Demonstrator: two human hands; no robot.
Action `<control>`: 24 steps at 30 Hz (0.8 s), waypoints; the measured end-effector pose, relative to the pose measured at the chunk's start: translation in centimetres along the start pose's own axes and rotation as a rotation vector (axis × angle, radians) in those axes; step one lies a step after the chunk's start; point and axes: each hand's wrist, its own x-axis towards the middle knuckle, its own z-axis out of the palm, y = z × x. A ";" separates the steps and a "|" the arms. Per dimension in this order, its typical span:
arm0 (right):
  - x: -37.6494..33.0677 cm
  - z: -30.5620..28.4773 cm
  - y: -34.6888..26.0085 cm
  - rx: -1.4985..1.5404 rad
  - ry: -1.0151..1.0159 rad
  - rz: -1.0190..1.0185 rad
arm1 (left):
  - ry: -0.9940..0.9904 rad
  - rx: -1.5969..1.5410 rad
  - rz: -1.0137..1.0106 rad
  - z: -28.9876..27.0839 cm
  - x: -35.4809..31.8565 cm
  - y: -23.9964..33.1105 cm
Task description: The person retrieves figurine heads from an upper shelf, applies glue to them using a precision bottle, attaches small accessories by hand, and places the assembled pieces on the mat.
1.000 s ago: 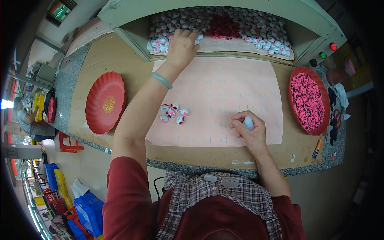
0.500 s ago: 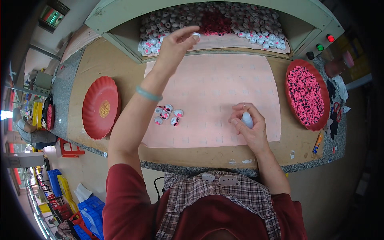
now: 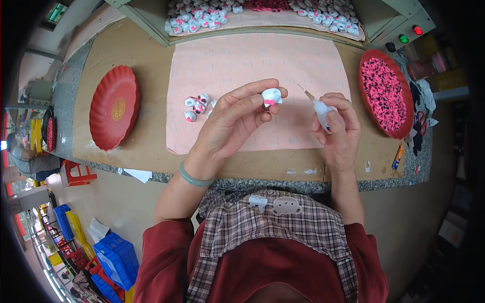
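Note:
Between the thumb and fingers of my left hand is a small white cat-head piece with a pink bow. My right hand grips a squeeze bottle, pale and translucent, tilted so its thin needle tip points up and left. The tip is apart from the cat-head piece, a short way to its right. Left of my left hand, several white pieces with pink and dark parts lie on a pink sheet; my hand partly covers the group.
An open-fronted cabinet at the back holds rows of white pieces. To the left lies a red scalloped dish; to the right, another red dish is full of pink-and-black bits. A yellow-and-blue tube lies near the right edge.
My left hand has come down from the cabinet front with the white piece, to the middle. My right hand has lifted the bottle and tilted its tip leftward. The view has shifted.

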 end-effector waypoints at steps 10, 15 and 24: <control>-1.0 0.6 -1.0 0.076 0.190 -0.126 | 0.042 0.031 -0.019 0.0 -2.0 -1.8; -1.1 0.7 -1.3 -0.054 0.198 -0.138 | 0.011 0.002 -0.041 -0.1 -2.3 -2.1; -1.1 0.7 -1.2 -0.067 0.140 -0.160 | 0.062 0.062 -0.032 0.1 -2.2 -2.6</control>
